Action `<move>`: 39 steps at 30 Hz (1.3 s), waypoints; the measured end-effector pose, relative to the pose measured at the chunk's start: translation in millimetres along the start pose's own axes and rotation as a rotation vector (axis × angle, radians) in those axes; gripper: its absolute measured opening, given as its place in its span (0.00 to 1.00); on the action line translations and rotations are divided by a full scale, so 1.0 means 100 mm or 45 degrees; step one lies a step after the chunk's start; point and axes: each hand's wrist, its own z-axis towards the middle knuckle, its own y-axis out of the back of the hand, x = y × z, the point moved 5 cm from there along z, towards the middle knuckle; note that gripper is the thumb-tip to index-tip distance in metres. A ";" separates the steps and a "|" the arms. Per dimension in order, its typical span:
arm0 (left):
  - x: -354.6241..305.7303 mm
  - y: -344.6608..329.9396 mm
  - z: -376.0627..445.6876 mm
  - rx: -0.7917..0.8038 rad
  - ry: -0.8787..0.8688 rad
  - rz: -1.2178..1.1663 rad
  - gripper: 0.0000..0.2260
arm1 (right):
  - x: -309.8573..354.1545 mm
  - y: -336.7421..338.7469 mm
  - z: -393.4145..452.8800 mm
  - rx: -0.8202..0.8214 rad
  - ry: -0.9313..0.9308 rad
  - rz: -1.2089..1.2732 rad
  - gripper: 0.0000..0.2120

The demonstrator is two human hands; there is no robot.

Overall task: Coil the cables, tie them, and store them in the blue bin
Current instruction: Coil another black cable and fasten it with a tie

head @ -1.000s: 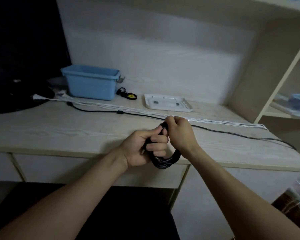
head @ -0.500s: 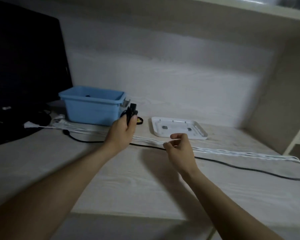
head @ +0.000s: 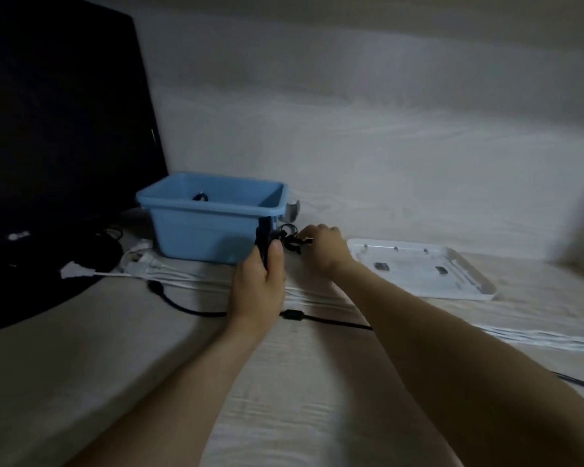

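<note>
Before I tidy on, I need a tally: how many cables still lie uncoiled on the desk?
2: a black cable crossing the desk under both arms, and a white cable running behind it from the blue bin rightward. More may be hidden.

Premises appear to be a home desk or study nook, dimly lit. Evidence: a pale wood-grain bench (head: 149, 365) backed by a matching panel, with a dark flat monitor (head: 58, 129) standing to the left of the fingers (head: 321, 230), its stand on the surface. A blue plastic bin (head: 203, 230) sits just beyond the fingers, against the back panel. A white tray (head: 466, 281) lies to their right. Loose white cable (head: 536, 340) and black cable (head: 182, 306) run across the bench nearer than the fingers, household clutter rather than workshop or laboratory fittings.
</note>
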 end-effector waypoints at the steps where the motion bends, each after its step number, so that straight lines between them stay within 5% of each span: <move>1: 0.02 0.00 0.01 -0.012 -0.014 0.028 0.18 | 0.01 -0.09 0.10 0.082 -0.001 -0.125 0.17; 3: 0.03 0.01 -0.01 -0.027 -0.039 0.077 0.17 | 0.02 -0.21 0.21 0.155 -0.006 -0.292 0.16; 7: -0.01 0.01 -0.03 -0.034 -0.097 0.151 0.17 | 0.11 -0.20 0.26 -0.062 0.041 -0.283 0.13; 13: -0.11 -0.03 -0.07 0.007 -0.154 0.190 0.19 | 0.05 0.18 0.04 -0.345 0.041 0.536 0.09; 17: -0.18 -0.02 -0.09 0.017 -0.166 0.196 0.15 | 0.01 0.41 -0.34 -0.291 -0.053 1.097 0.07; 22: -0.20 -0.06 -0.13 0.044 -0.159 0.222 0.12 | 0.00 0.47 -0.88 -0.211 -0.076 1.368 0.11; 30: -0.25 -0.07 -0.14 0.125 -0.089 0.151 0.15 | 0.12 0.40 -1.34 -0.079 0.031 1.492 0.14; 39: -0.28 -0.13 -0.25 0.232 -0.142 0.076 0.13 | 0.04 0.32 -1.34 -0.111 -0.110 1.490 0.15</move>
